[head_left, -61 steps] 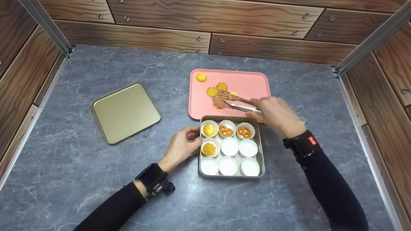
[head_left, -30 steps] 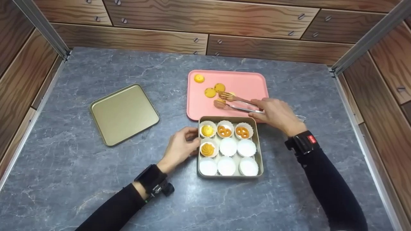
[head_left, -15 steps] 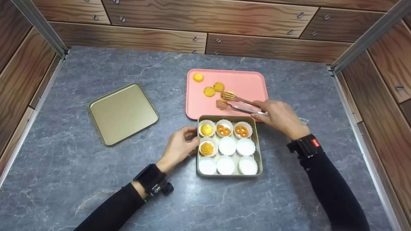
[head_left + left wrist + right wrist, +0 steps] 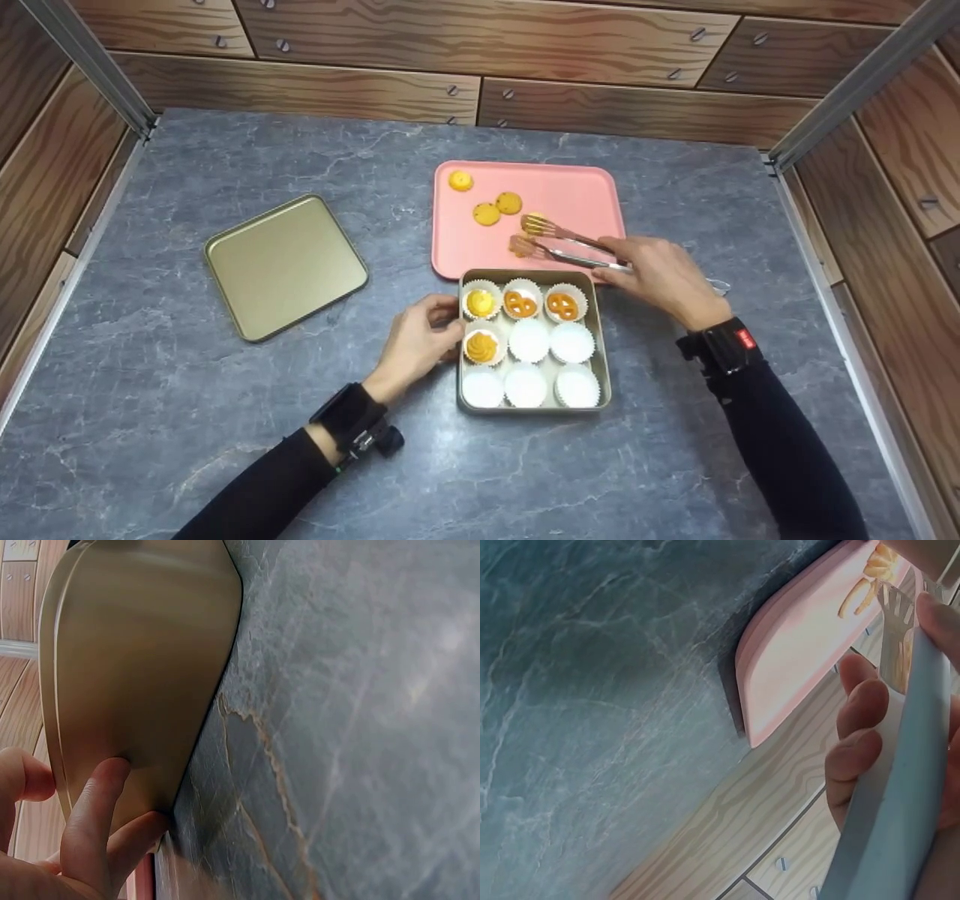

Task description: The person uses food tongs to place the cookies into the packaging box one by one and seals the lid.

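Observation:
My right hand (image 4: 664, 274) holds a pair of tongs (image 4: 581, 247), their two slotted brown heads spread apart low over the pink tray (image 4: 585, 187). Beneath the heads, two yellow-orange baked pieces show only in part. In the right wrist view, a ridged golden cookie (image 4: 881, 562) and a loop-shaped piece (image 4: 855, 598) lie by the tongs. The fingers of my left hand (image 4: 420, 337) rest against the outer left wall of a gold tin (image 4: 604, 367). Inside it are white paper cups; a yellow piece (image 4: 480, 303), pretzels (image 4: 562, 306) and a swirled cookie (image 4: 481, 346) sit in some.
A gold lid (image 4: 289, 266) lies at the left on the grey marbled table (image 4: 225, 450). Farther back on the tray are a yellow round piece (image 4: 460, 181) and two speckled brown cookies (image 4: 508, 202). Wood-patterned walls (image 4: 487, 52) enclose the table at the back and sides.
My right hand has drawn the tongs slightly to the right over the tray, heads still apart. My left hand stays against the tin.

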